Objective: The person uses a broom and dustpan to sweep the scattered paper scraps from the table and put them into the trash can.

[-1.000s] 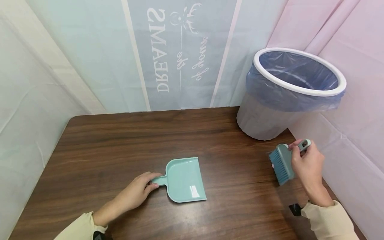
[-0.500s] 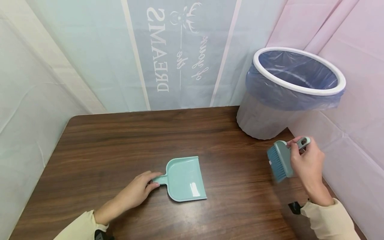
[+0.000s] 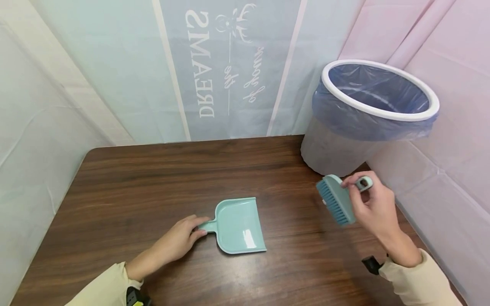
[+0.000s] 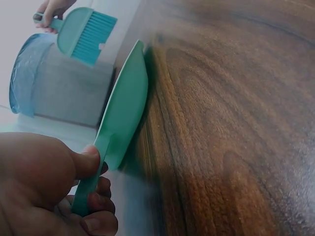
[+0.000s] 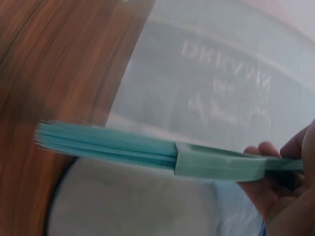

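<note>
A mint-green dustpan [image 3: 238, 225] lies on the wooden table, its straight edge facing right. My left hand [image 3: 177, 239] pinches its short handle between thumb and fingers; the left wrist view shows the thumb on top of the dustpan handle [image 4: 88, 189] and fingers curled beneath. Over the right part of the table, my right hand [image 3: 373, 208] grips a small hand brush [image 3: 338, 199] by its handle. The teal bristles [image 5: 103, 142] point left, and a small whitish bit [image 4: 102, 46] clings to them. In the head view the brush appears raised above the tabletop.
At the back right stands a grey trash bin [image 3: 329, 148] with a white rim and a blue bag liner [image 3: 375, 123]. Printed cloth [image 3: 237, 85] hangs behind the table [image 3: 160, 178]. A pale pink cloth wall [image 3: 451, 170] borders the right side.
My right hand has lifted the brush a little and carried it left, toward the dustpan. The dustpan and left hand have shifted very slightly right.
</note>
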Demonstrator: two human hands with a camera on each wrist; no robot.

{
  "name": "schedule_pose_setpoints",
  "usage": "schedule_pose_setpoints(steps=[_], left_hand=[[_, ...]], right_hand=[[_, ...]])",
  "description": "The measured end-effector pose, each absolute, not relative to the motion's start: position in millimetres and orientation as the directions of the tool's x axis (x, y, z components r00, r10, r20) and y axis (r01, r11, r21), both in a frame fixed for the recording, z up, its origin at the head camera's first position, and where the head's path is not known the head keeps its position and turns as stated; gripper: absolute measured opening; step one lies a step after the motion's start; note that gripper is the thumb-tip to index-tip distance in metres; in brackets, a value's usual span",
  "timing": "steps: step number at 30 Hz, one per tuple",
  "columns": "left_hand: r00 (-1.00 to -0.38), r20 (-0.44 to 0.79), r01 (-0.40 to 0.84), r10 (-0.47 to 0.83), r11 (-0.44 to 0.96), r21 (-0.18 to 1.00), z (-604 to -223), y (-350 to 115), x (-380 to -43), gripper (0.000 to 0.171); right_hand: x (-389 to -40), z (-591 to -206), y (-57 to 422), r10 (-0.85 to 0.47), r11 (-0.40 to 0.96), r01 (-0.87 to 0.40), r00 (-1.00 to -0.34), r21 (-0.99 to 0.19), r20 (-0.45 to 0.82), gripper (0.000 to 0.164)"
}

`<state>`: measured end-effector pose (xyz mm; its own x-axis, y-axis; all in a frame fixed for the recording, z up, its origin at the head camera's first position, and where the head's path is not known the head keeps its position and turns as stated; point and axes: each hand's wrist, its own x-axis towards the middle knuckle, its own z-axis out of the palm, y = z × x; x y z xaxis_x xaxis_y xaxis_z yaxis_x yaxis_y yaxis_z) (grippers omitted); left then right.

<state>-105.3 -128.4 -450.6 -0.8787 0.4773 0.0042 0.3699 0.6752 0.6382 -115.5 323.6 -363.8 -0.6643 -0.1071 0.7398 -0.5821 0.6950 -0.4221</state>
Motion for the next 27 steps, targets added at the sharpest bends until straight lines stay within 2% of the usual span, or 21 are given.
schedule_pose_setpoints(steps=[2,7,13,17,22,27], left_hand=[[-0.880,-0.007,0.361,0.475,0.677,0.642,-450,-127,-106,0.034],[-0.881,-0.039,0.338,0.472,0.685,0.645,-450,-123,-107,0.034],[-0.883,-0.031,0.339,0.469,0.683,0.647,-452,-116,-110,0.034],[-0.872,-0.006,0.378,0.490,0.681,0.627,-453,-113,-111,0.034],[-0.870,-0.018,0.374,0.492,0.684,0.627,-452,-108,-112,0.034],[-0.873,-0.027,0.364,0.487,0.687,0.629,-450,-105,-112,0.035]], right_hand=[[-115,-362,314,-0.206,0.661,-0.651,-0.636,-0.374,0.744,0.006],[-112,-360,291,-0.426,0.590,-0.779,-0.524,-0.213,0.737,0.035],[-111,-367,261,-0.620,0.434,-0.895,-0.377,-0.100,0.688,0.026],[-108,-376,238,-0.732,0.332,-0.943,-0.251,0.009,0.634,0.021],[-103,-391,212,-0.837,0.279,-0.946,-0.155,0.166,0.525,0.023],[-101,-404,193,-0.880,0.199,-0.956,-0.079,0.214,0.467,0.022]])
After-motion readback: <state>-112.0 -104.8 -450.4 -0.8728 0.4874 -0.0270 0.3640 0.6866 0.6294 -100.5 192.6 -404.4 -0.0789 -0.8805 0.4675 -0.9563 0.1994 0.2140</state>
